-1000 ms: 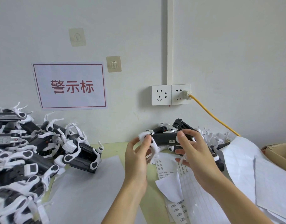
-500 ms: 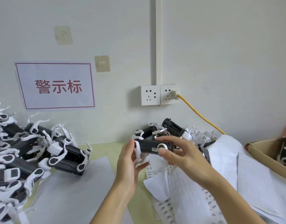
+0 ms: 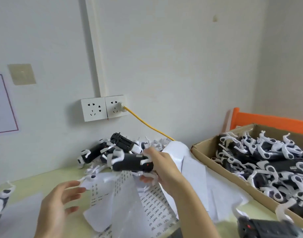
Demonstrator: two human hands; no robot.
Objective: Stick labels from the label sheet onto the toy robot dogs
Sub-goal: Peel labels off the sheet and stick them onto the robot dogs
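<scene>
toy robot dog, black with white legs, is held in the air by the right hand, whose grip is clenched round its rear end, above the label sheet. it looks labelled and bound for the cardboard box of dogs on the right. left hand is released, fingers spread, holding nothing. next comes a fresh dog from the pile by the wall. pale green bench, white wall, socket with a yellow cable.

white wall | double socket (yellow cable) | orange furniture, perhaps
</scene>
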